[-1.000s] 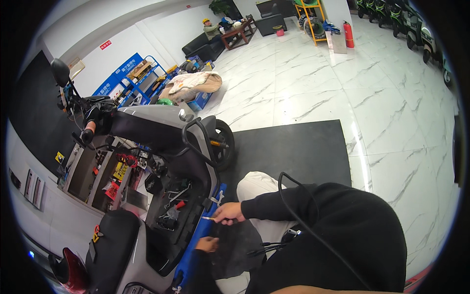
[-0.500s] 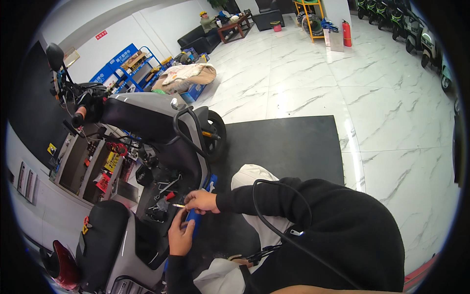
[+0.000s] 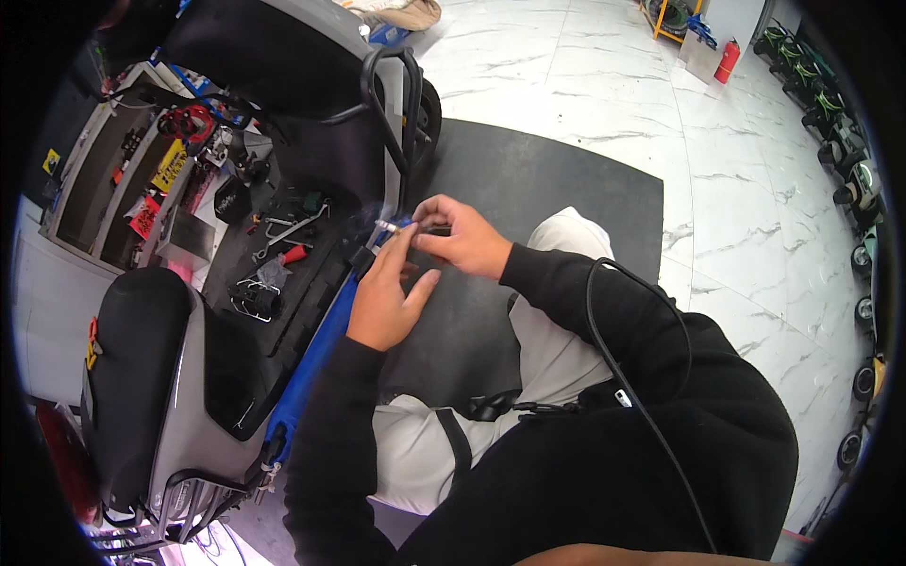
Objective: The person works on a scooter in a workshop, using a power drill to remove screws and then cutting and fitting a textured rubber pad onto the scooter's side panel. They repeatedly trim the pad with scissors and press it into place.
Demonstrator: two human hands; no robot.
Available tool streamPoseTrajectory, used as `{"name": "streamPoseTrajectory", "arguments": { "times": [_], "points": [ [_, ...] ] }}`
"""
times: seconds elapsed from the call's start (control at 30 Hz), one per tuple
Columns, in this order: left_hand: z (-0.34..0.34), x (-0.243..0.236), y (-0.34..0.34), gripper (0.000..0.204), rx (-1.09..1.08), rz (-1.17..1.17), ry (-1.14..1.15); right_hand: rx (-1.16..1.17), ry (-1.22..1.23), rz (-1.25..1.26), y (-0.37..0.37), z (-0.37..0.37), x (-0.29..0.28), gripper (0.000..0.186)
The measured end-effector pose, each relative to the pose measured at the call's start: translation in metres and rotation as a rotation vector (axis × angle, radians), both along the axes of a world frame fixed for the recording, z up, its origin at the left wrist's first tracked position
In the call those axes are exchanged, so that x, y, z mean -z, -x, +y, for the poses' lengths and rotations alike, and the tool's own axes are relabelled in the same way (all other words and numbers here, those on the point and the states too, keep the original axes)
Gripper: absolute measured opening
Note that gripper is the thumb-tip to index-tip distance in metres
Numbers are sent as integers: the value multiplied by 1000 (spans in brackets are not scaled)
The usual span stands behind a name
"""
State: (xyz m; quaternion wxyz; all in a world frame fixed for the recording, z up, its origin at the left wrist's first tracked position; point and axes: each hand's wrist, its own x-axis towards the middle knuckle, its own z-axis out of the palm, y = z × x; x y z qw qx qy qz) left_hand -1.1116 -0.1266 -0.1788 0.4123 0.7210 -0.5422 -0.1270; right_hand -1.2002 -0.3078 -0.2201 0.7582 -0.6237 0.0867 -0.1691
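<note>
My left hand is raised beside the scooter's blue side rail, with a lit cigarette between its fingertips. Fingers of my right hand are pinched together close to the left fingertips, around a thin dark piece too small to name. The grey and black scooter stands at my left. On its footboard lie a wrench, a red-handled tool, a clear plastic bag and a black part with a wire frame.
A black mat lies beneath me on marbled floor tiles. Beyond the scooter, a shelf unit holds tools and packages. A red fire extinguisher stands at the far right, near a row of parked scooters.
The view has tilted down and shifted. Both hands remain close together, and the right hand's fingers have drawn slightly back from the cigarette.
</note>
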Motion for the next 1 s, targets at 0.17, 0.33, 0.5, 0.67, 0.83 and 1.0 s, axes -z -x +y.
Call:
{"name": "streamPoseTrajectory", "arguments": {
  "times": [0.17, 0.33, 0.5, 0.67, 0.83, 1.0],
  "points": [
    [-16, 13, -21, 69, 104, 81, -62, 45, 42, 7, 1, -18, 10, 33],
    [-29, 35, -50, 69, 77, 198, -107, 84, 457, 78, -13, -43, 15, 44],
    [-26, 45, -72, 66, -88, 293, -196, 177, 453, 682, -3, -168, -75, 44],
    [-18, 52, -84, 65, -50, 462, -130, 38, 30, -666, 97, -208, -272, 24],
    [-21, 60, -95, 64, 23, 599, -135, -538, 155, -1096, 160, -98, -296, 27],
    [-25, 69, -94, 66, 20, 493, -127, 114, 92, -266, 19, -135, -158, 48]
  ]
}}
